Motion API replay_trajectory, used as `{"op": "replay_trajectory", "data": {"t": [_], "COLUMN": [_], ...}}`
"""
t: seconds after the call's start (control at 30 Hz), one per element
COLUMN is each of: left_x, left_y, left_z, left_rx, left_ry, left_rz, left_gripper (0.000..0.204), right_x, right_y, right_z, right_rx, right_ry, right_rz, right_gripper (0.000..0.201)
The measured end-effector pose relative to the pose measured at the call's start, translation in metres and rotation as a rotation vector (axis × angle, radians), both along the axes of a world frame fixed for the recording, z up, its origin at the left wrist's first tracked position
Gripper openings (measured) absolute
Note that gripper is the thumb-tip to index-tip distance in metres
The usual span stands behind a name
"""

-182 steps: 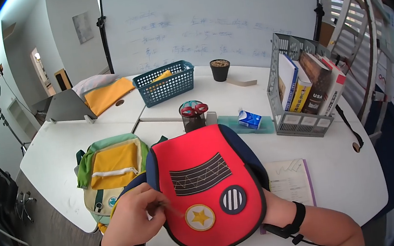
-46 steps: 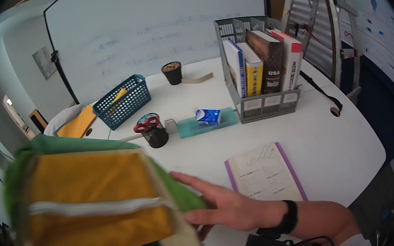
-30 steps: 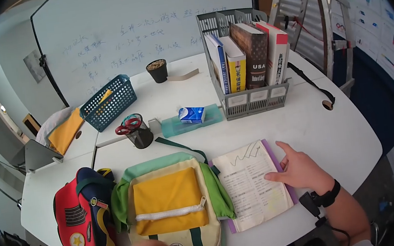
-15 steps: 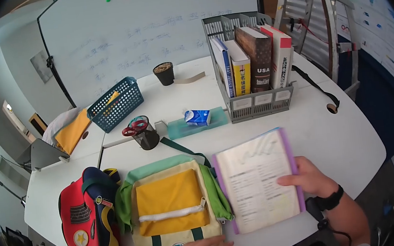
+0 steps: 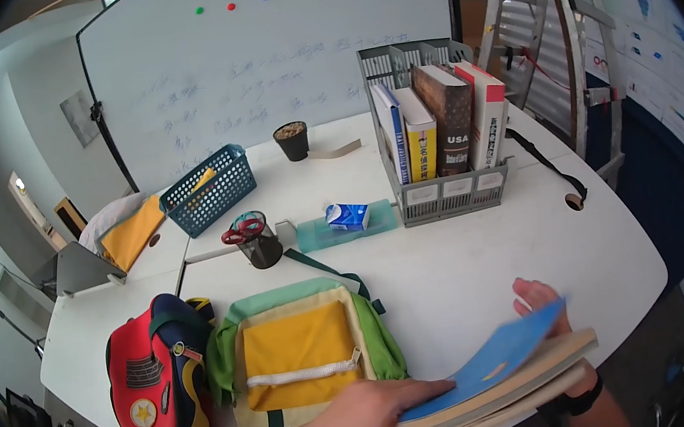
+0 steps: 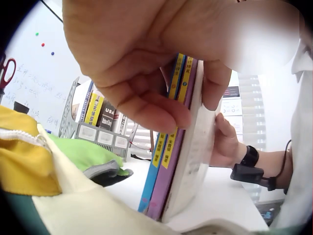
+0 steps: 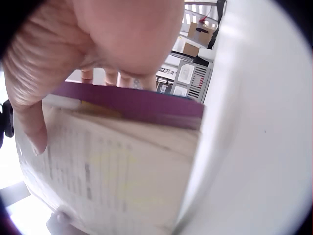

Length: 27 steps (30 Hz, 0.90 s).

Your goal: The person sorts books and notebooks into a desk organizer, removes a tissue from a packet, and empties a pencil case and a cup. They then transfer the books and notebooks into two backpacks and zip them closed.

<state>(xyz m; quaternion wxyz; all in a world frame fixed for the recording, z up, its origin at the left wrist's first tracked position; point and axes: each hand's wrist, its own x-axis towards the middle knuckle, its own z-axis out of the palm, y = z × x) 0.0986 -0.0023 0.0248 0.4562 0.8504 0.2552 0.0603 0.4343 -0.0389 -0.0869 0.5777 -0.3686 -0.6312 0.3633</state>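
Note:
Two thin paperback books (image 5: 494, 361), one with a blue cover and one purple, are held upright over the table's front edge. My left hand (image 5: 353, 423) grips them at the spine side. In the left wrist view their blue and purple spines (image 6: 166, 142) show between my fingers and thumb. At the opposite edge is my right hand (image 5: 537, 297); in the right wrist view its thumb (image 7: 34, 129) lies on the page side and its fingers pass behind the purple cover (image 7: 132, 103). A green and cream backpack (image 5: 298, 349) with a yellow zip pocket lies left of the books.
A red and navy backpack (image 5: 139, 393) lies at the far left. Behind stand a mesh cup of scissors (image 5: 260, 246), a teal basket (image 5: 214, 198), a tissue pack (image 5: 348, 216) on a teal case, a plant pot (image 5: 293, 143) and a grey book rack (image 5: 451, 197) with several books.
The green backpack was set down beside the red one. The purple-edged books were then lifted off the table and tipped upright, and my left hand came across to their spines.

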Motion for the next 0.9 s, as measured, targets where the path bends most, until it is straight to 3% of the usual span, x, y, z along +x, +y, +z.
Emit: {"op": "replay_trajectory", "data": {"t": [0.03, 0.1, 0.17, 0.2, 0.23, 0.27, 0.3, 0.33, 0.37, 0.4, 0.43, 0.47, 0.5, 0.57, 0.6, 0.63, 0.7, 0.73, 0.83, 0.9], "left_x": [0.003, 0.012, -0.005, -0.019, -0.040, -0.063, -0.083, -0.101, -0.108, -0.108, -0.104, -0.100, -0.096, -0.085, -0.081, -0.086, -0.099, -0.100, -0.100, -0.090], "left_y": [-0.005, -0.011, -0.016, -0.018, -0.020, -0.022, -0.028, -0.039, -0.045, -0.050, -0.056, -0.062, -0.066, -0.071, -0.074, -0.070, -0.063, -0.064, -0.057, -0.052], "left_z": [0.003, 0.004, 0.005, 0.006, 0.010, 0.013, 0.009, 0.001, -0.005, -0.007, -0.006, -0.003, 0.002, 0.009, 0.004, -0.010, -0.040, -0.040, -0.029, -0.027], "left_rx": [-0.002, 0.004, 0.126, 0.254, 0.268, 0.277, 0.275, 0.249, 0.224, 0.221, 0.214, 0.207, 0.205, 0.248, 0.409, 0.403, 0.424, 0.410, 0.270, 0.056], "left_ry": [-0.004, -0.065, -0.037, -0.009, 0.217, 0.443, 0.450, 0.489, 0.527, 0.529, 0.568, 0.607, 0.607, 0.529, 0.440, 0.436, 0.289, 0.287, 0.245, 0.026], "left_rz": [0.010, 0.180, 0.233, 0.279, 0.228, 0.173, 0.175, 0.162, 0.150, 0.149, 0.193, 0.241, 0.247, 0.295, 0.337, 0.334, 0.105, 0.102, 0.147, 0.301], "left_gripper": [0.084, 0.061, 0.055, 0.050, 0.047, 0.044, 0.044, 0.042, 0.040, 0.040, 0.055, 0.071, 0.071, 0.063, 0.047, 0.047, 0.033, 0.033, 0.026, 0.022], "right_x": [-0.002, 0.005, 0.011, 0.003, 0.006, 0.014, 0.018, 0.014, 0.015, 0.016, 0.017, 0.017, 0.019, 0.020, 0.019, 0.014, 0.005, 0.006, 0.010, 0.012], "right_y": [0.001, 0.005, 0.005, 0.001, 0.003, 0.005, 0.006, 0.008, 0.008, 0.008, 0.009, 0.008, 0.004, -0.009, -0.007, -0.007, -0.015, -0.020, -0.033, -0.037], "right_z": [-0.001, -0.004, 0.001, 0.014, 0.011, 0.007, 0.004, 0.014, 0.010, 0.005, 0.003, 0.008, 0.003, -0.009, -0.011, -0.006, -0.001, -0.005, -0.018, -0.021], "right_rx": [-0.217, -0.187, 0.005, -0.043, -0.042, -0.258, -0.474, -0.501, -0.503, -0.459, -0.414, -0.521, -0.521, -0.276, -0.369, -0.376, -0.410, -0.423, -0.556, -0.576], "right_ry": [0.230, 0.224, -0.155, -0.180, -0.173, -0.001, 0.172, 0.028, 0.032, 0.056, 0.077, 0.223, 0.220, -0.213, 0.007, 0.004, 0.317, 0.316, 0.519, 0.600], "right_rz": [0.025, 0.151, 0.267, 0.222, 0.228, 0.349, 0.468, 0.478, 0.479, 0.510, 0.543, 0.564, 0.570, 0.220, 0.220, 0.217, 0.191, 0.187, 0.191, 0.243], "right_gripper": [0.082, 0.078, 0.068, 0.065, 0.065, 0.057, 0.050, 0.047, 0.047, 0.049, 0.052, 0.045, 0.045, 0.054, 0.078, 0.078, 0.094, 0.094, 0.104, 0.101]}}
